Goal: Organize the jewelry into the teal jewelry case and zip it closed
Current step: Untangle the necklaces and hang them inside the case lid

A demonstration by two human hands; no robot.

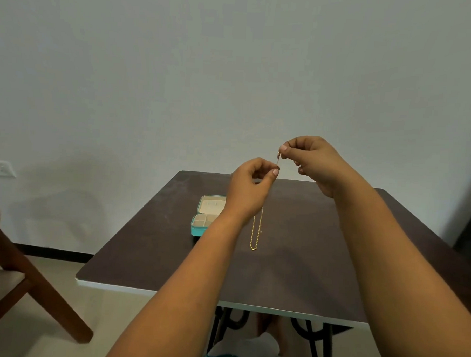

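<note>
- Left hand (251, 184) and right hand (309, 161) each pinch an end of the gold necklace (256, 230), which dangles above the table (292, 261).
- Teal case (204, 223) lies open at the left hand's left.
- No readable writing.

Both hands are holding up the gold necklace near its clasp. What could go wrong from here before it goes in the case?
1. The gold necklace is pinched only at its top end by the left hand and right hand; if either grip loosens, it may slip and drop.
2. Its loop hangs doubled, so the strands might tangle when lowered.
3. The teal case lies open behind the left forearm, near the table edge; a careless forearm sweep could nudge it.
</note>
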